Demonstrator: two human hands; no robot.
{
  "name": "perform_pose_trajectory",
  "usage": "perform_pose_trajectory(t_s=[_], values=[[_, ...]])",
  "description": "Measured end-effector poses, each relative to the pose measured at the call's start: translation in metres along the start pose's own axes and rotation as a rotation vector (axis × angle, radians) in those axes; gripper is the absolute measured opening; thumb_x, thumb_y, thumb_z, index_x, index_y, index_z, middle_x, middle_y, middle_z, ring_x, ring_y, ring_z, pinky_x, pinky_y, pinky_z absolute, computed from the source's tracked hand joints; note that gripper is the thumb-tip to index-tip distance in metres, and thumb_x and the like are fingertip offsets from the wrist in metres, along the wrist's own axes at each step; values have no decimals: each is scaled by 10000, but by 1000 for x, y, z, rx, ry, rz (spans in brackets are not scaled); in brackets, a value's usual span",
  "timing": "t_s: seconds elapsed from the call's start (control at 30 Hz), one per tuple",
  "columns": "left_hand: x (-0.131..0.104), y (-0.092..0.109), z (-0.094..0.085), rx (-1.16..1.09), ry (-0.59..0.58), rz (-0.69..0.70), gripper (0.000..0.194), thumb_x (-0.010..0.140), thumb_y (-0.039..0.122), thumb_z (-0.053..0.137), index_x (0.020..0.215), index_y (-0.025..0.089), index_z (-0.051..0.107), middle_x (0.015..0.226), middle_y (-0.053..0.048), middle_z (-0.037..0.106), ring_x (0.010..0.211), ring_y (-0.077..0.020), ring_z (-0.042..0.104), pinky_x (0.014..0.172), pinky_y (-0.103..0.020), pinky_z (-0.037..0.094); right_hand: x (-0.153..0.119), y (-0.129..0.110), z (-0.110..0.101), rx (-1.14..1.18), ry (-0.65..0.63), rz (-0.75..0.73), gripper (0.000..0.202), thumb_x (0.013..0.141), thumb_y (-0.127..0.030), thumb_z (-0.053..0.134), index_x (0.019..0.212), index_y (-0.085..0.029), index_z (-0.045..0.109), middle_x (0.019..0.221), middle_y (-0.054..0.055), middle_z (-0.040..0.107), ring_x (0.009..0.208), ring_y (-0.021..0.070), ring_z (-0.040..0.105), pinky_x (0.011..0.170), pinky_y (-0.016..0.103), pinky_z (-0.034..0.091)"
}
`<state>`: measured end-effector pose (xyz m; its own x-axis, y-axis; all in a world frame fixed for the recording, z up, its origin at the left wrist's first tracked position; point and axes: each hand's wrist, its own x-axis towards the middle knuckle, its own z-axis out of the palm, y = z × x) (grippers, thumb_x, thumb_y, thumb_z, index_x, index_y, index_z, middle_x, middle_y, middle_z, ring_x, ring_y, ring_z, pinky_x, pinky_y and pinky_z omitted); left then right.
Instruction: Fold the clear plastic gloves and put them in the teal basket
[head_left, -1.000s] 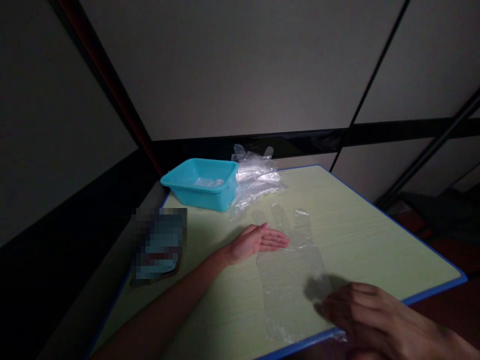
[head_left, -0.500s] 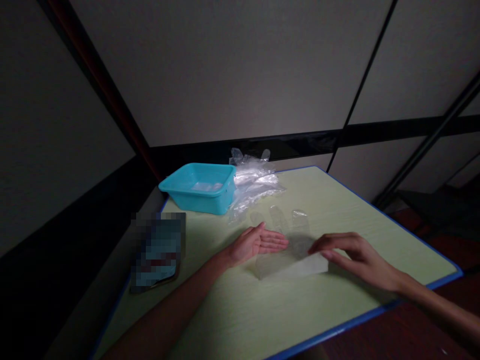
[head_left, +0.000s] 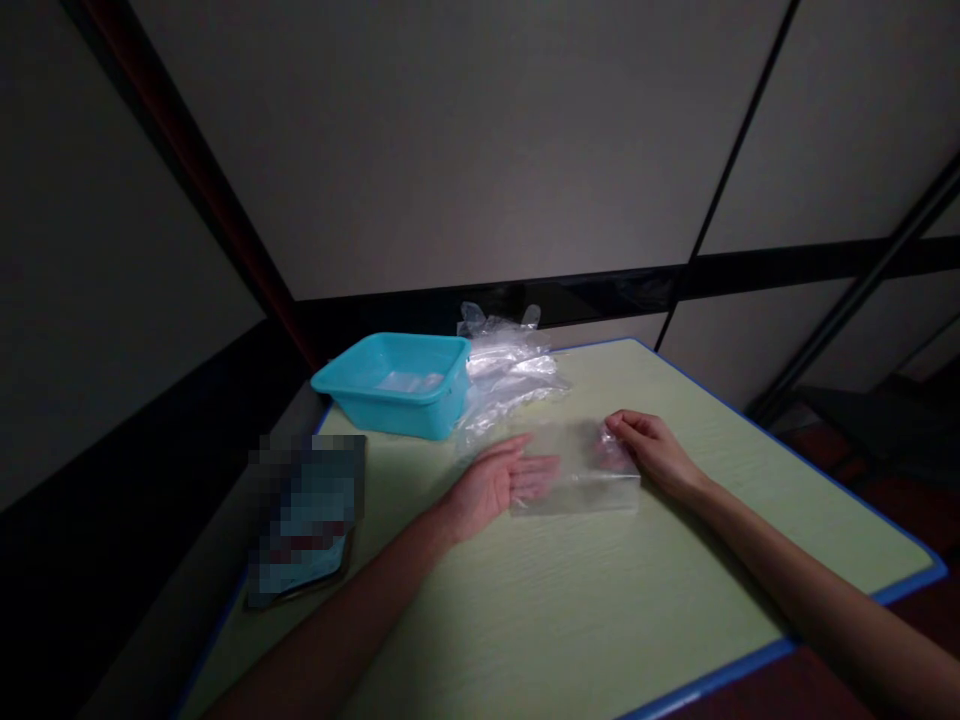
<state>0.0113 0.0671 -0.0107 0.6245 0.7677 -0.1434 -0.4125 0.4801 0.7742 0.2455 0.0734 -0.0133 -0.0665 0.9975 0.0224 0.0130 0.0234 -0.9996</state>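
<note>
A clear disposable plastic glove (head_left: pixel 574 495) lies on the table in front of me, its sheet doubled over. The fingertips of my right hand (head_left: pixel 649 445) are pinched on the bunched plastic at its far right corner. My left hand (head_left: pixel 495 485) rests at the glove's left side, fingers stretched out and thumb apart. Its fingertips show pale through the thin plastic, which seems to lie over them. Behind the hands, a heap of similar clear gloves (head_left: pixel 510 370) spreads loosely on the tabletop.
A turquoise plastic basin (head_left: pixel 401 415) with some clear plastic inside stands at the back left, against the glove heap. A blurred-out flat object (head_left: pixel 311 520) lies near the left edge. The pale green table (head_left: pixel 525 620) has blue edging, and wall panels rise behind it.
My right hand has moved away from me from the near edge, carrying the plastic over. The glove's fingers, spread out before, no longer show. My left hand stays nearly in place.
</note>
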Motion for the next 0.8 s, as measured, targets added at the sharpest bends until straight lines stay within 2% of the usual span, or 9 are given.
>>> perform_pose_trajectory(t_s=[0.07, 0.13, 0.27, 0.47, 0.8], values=[[-1, 1, 4, 15, 41, 32, 613, 804, 119, 477, 1342, 145, 184, 1004, -148, 642, 958, -224, 600, 917, -413, 332, 0, -2, 1, 8, 14, 18, 311, 691, -475, 600, 716, -173, 534, 581, -15, 593, 455, 107, 529, 447, 222, 414], [-3, 2, 8, 23, 85, 55, 691, 791, 82, 477, 1365, 169, 102, 1016, -133, 639, 962, -213, 597, 913, -403, 338, -1, -6, 1, 20, 28, 51, 317, 715, -475, 573, 845, -191, 521, 604, -13, 611, 489, 127, 568, 472, 239, 445], [-4, 2, 10, 54, 152, 95, 625, 767, 90, 509, 1333, 156, 253, 1143, -145, 570, 1028, -217, 552, 902, -351, 347, -5, -14, 1, 30, 59, 101, 407, 714, -414, 587, 1039, -220, 439, 660, -5, 623, 575, 151, 610, 549, 274, 489], [1, -4, 0, 119, 152, 219, 488, 718, 115, 596, 1184, 212, 489, 1310, -94, 428, 1171, -235, 423, 943, -330, 309, -13, -12, -2, -165, -6, -16, 617, 585, -300, 682, 1110, -221, 366, 901, 35, 567, 661, 147, 588, 555, 263, 480], [0, -7, 5, 272, 178, 277, 537, 669, 121, 640, 1181, 199, 498, 1365, -102, 345, 1216, -263, 363, 987, -367, 276, -25, -13, -3, -326, -71, -89, 656, 651, -304, 623, 1202, -215, 278, 1017, 76, 501, 646, 136, 574, 596, 293, 495]])
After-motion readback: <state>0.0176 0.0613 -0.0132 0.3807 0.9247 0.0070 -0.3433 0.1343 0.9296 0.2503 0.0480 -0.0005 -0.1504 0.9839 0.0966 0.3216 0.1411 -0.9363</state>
